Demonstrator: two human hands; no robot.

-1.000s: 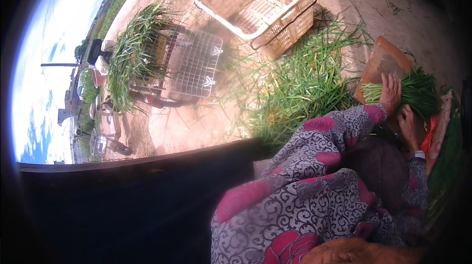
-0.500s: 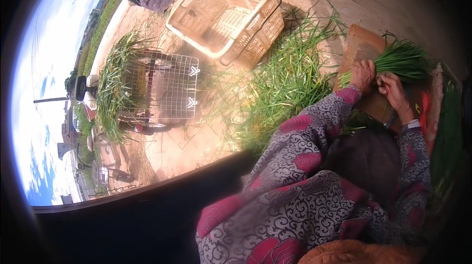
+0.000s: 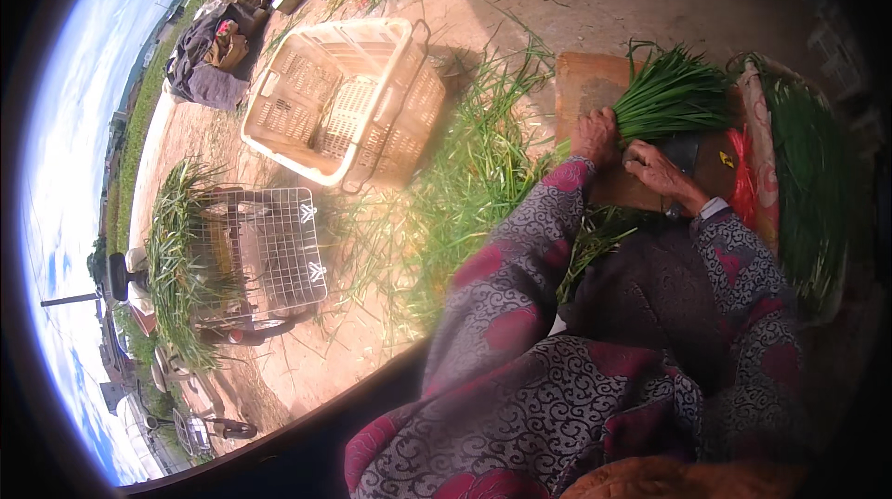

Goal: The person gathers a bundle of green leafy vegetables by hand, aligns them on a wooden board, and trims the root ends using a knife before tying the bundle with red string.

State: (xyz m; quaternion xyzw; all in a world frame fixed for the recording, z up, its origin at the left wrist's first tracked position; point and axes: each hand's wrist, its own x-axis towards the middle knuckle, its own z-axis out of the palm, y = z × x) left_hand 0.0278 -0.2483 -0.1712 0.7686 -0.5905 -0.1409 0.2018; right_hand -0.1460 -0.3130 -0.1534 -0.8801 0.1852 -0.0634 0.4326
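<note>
A bunch of long, thin green leaves, probably chives (image 3: 678, 95), lies slantwise over a brown board (image 3: 581, 81), its leaf ends fanned to the right. My left hand (image 3: 595, 137) is closed round the bunch at its narrow end. Just right of it and below the leaves is my right hand (image 3: 662, 172), its fingers curled together. Whatever those fingers hold, if anything, is hidden. By the right wrist, red strips (image 3: 743, 174) hang at the board's right side. Loose leaves (image 3: 599, 234) lie under my forearms.
Cut leaves (image 3: 483, 183) are heaped on the ground left of the board. Beyond stands a cream plastic crate (image 3: 348, 174). A wire basket (image 3: 279, 253) on a bike, with grass (image 3: 186, 257) over it, is farther left. A sack of greens (image 3: 808, 183) stands at right.
The whole view has shifted, so the crate and my hands appear farther left. My right hand has moved slightly down and away from the bunch. My left hand keeps its hold.
</note>
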